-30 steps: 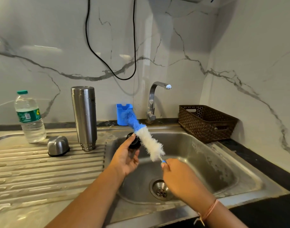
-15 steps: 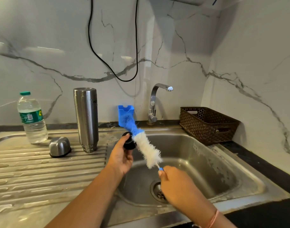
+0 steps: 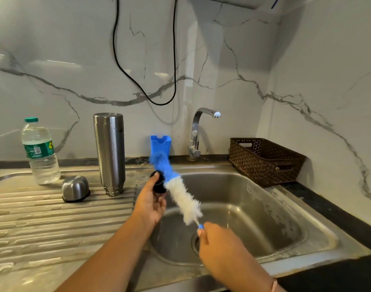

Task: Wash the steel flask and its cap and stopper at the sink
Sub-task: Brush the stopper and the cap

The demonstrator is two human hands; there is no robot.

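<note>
Your left hand (image 3: pixel 151 204) is raised over the near left corner of the stainless steel sink (image 3: pixel 271 209), thumb and fingers curled round a small black round stopper (image 3: pixel 158 185), with the thumb tip on its upper edge. Your right hand (image 3: pixel 219 244) is lower and nearer to you, above the drain, fingers wrapped tight round the thin blue handle of a long bottle brush with white and blue bristles (image 3: pixel 183 200); only the handle's end shows beyond your thumb. The two hands are apart, joined only by the brush, which slants up and left from your right hand until the place where white bristles turn to blue lies against the stopper's right side. The blue tip is blurred. The tall cylindrical steel flask (image 3: pixel 109 152) stands on its narrow ringed end on the ridged steel draining surface (image 3: pixel 33 224) left of the basin, untouched by either hand. Its domed steel cap (image 3: pixel 75 188) sits rim-down just beside it to the left. A clear plastic water bottle with a green lid (image 3: pixel 40 152) stands further left, near the wall. Behind the basin are a blue plastic holder (image 3: pixel 160 143) and a curved chrome tap (image 3: pixel 198 131), and a brown woven plastic basket (image 3: pixel 264 161) sits at the back right corner.
</note>
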